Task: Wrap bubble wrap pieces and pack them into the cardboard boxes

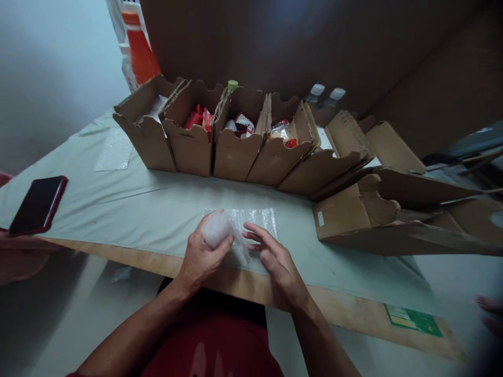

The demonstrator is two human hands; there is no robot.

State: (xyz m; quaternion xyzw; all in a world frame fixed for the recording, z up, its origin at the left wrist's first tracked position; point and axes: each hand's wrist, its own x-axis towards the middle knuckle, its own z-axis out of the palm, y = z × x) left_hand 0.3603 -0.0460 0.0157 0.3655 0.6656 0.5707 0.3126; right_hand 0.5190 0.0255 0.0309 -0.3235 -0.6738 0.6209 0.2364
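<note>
My left hand [204, 256] is wrapped round a whitish, rounded bundle in bubble wrap [217, 230], held just above the cloth. A thin clear flap hangs from the bundle's right side. What lies inside the wrap cannot be made out. Close to that flap is my right hand [275, 259], its fingers apart and nothing visible between them. Behind both hands, a flat sheet of bubble wrap [263, 215] lies on the pale green cloth [173, 196].
Several cardboard bins [236, 157] stand in a row at the back, some with red packets [198, 119]. A larger cardboard box [341, 209] is on the right. At left lie a phone [38, 205] and another bubble wrap sheet [113, 150]. An orange bottle [139, 50] stands behind.
</note>
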